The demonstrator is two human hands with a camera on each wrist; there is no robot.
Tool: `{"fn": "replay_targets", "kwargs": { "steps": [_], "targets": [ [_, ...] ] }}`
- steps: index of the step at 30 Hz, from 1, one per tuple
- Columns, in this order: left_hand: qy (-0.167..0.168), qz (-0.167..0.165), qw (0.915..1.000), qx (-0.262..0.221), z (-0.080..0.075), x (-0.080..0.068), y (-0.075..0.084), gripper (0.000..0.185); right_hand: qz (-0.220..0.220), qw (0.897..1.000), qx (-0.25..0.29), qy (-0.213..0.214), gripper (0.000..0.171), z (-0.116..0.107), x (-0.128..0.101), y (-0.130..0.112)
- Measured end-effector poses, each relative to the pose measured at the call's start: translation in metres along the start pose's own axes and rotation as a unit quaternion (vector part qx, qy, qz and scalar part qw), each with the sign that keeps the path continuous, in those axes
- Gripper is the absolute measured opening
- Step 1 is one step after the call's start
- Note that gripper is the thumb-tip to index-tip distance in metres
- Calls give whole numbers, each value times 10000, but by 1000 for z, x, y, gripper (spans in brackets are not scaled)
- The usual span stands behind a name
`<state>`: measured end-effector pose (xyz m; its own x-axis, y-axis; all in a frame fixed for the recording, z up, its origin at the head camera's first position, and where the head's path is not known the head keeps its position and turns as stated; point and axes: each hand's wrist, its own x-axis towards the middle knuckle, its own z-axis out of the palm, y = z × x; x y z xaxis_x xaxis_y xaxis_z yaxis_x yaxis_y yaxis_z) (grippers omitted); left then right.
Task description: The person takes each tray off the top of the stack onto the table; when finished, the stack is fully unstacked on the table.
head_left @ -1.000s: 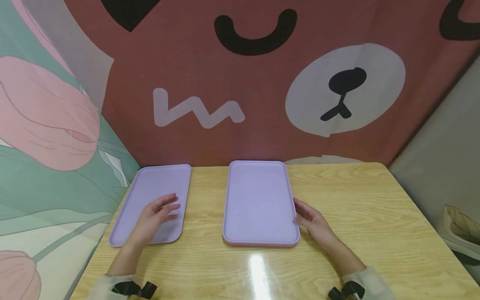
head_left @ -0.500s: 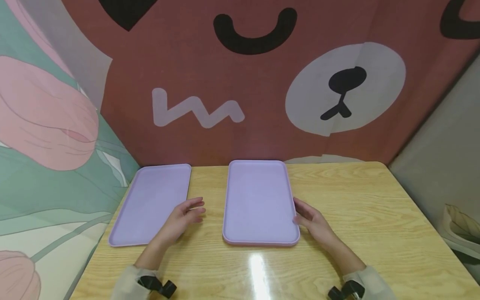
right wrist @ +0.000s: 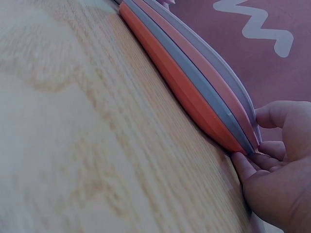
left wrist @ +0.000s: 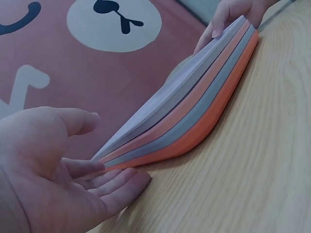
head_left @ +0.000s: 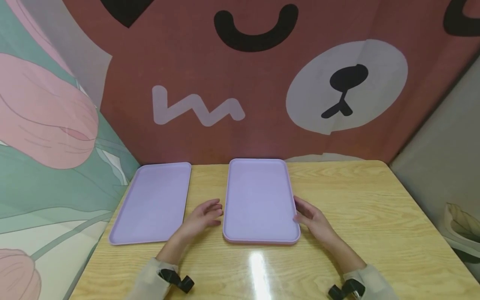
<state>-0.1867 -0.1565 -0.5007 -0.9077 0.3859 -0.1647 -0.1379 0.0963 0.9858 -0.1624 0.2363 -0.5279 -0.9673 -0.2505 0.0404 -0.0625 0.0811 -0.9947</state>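
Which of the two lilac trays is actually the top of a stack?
The right-hand tray, between both hands: the wrist views show grey and orange trays beneath it. The left tray appears to lie singly.

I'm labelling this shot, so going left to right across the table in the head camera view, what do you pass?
Single purple tray → left hand → stack of trays → right hand → bare wooden table.

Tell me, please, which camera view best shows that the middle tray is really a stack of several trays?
The left wrist view: the tray stack shows its lilac, pink, grey and orange edges. The right wrist view shows these layers closer, cropped; the head view shows only the lilac top.
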Motion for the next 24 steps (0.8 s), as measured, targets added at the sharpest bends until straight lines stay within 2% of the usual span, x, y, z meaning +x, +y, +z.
{"fn": "replay_targets", "kwargs": {
  "steps": [10, 20, 24],
  "targets": [
    [287, 108, 9981, 530, 15, 9, -5, 63, 104, 9999, -32, 24, 65, 1, 0, 0],
    [369, 78, 9981, 493, 23, 9, -8, 66, 262, 9996, -54, 45, 68, 1, 0, 3],
    [391, 172, 9977, 525, 25, 9, -9, 65, 272, 9996, -89, 37, 68, 1, 1, 2]
  ]
}}
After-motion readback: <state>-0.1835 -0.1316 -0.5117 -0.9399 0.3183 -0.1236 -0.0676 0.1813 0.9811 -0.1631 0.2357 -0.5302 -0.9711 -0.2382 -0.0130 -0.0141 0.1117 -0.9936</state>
